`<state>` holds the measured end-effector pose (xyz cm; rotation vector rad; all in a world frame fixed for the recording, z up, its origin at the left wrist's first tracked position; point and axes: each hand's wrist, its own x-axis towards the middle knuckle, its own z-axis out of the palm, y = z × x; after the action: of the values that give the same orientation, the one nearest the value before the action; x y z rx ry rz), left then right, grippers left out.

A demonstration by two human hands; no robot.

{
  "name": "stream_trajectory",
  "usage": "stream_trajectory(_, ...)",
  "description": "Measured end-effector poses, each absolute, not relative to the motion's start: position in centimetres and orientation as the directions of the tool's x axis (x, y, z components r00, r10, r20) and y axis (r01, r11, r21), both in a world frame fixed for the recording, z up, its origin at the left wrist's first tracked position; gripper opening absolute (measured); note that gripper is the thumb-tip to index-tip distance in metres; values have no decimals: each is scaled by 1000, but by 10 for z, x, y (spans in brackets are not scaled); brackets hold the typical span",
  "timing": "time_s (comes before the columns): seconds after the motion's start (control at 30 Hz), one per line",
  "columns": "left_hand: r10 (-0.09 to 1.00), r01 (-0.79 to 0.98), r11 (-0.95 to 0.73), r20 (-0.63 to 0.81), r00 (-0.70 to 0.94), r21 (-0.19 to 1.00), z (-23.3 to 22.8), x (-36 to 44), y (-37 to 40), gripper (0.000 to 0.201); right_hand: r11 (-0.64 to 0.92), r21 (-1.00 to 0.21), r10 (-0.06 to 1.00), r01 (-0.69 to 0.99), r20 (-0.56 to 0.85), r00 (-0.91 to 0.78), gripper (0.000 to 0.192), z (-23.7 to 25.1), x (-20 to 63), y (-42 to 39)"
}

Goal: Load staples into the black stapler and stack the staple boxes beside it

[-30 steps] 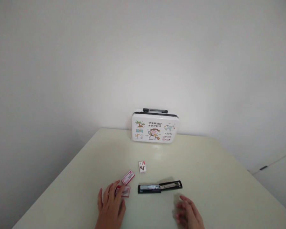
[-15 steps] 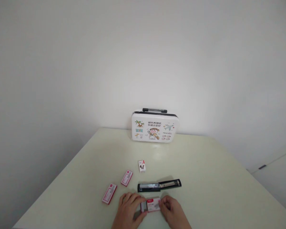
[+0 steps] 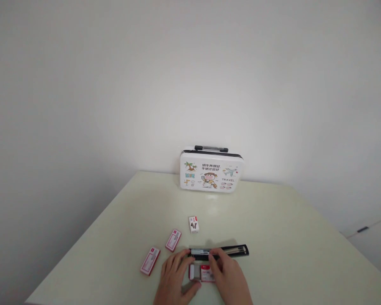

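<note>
My left hand [image 3: 174, 277] lies with its fingers spread. Two fingertips reach the left end of the black stapler [image 3: 236, 250], and the thumb stays low beside the staple box. The stapler is opened out flat, its metal channel facing up. My right hand [image 3: 230, 275] pinches at the middle of that channel; its fingers hide whatever is between them. Under the right hand sits a red and white staple box [image 3: 205, 273], partly covered, its tray slid out at the left. Nearby on the left are two pink and white staple boxes, one farther [image 3: 173, 240], one nearer [image 3: 150, 261].
A small white box [image 3: 193, 225] with a dark printed picture stands beyond the stapler. At the back of the pale table [image 3: 114, 237], a white cartoon-printed case [image 3: 211, 173] with a black handle stands upright near the wall.
My right hand has left the end of the staple box and moved up to the stapler. My left fingers have shifted up to the stapler's left end. The view has turned slightly left.
</note>
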<state>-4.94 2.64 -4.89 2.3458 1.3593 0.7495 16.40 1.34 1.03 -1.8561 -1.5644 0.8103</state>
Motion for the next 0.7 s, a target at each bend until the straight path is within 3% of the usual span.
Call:
stream_trajectory(0.2, 865, 693, -500, 265, 425, 520, -50, -51, 29, 55, -157, -962, 984, 224, -134, 117, 42, -26, 133, 24)
stream_trajectory(0.3, 857, 678, -512, 259, 446, 528, -50, -52, 29, 56, -152, -972, 980, 180, -125, 155, 42, -31, 121, 30)
stream_trajectory(0.4, 854, 667, -513, 239, 463, 541, -50, -53, 29, 55, -99, -970, 988, 221, -69, 141, 36, -19, 117, 34)
stream_trajectory(0.5, 869, 667, -481, 211, 447, 570, -47, -52, 28, 44, -22, -925, 997, 381, 9, 81, 27, -1, 120, 33)
stream_trajectory(0.6, 878, 668, -454, 170, 448, 590, -42, -50, 27, 34, 57, -786, 998, 616, 25, -61, 14, 9, 128, 25)
stream_trajectory(0.7, 884, 668, -437, 150, 444, 602, -34, -48, 26, 29, 84, -670, 984, 738, -59, -166, 16, 7, 138, 16)
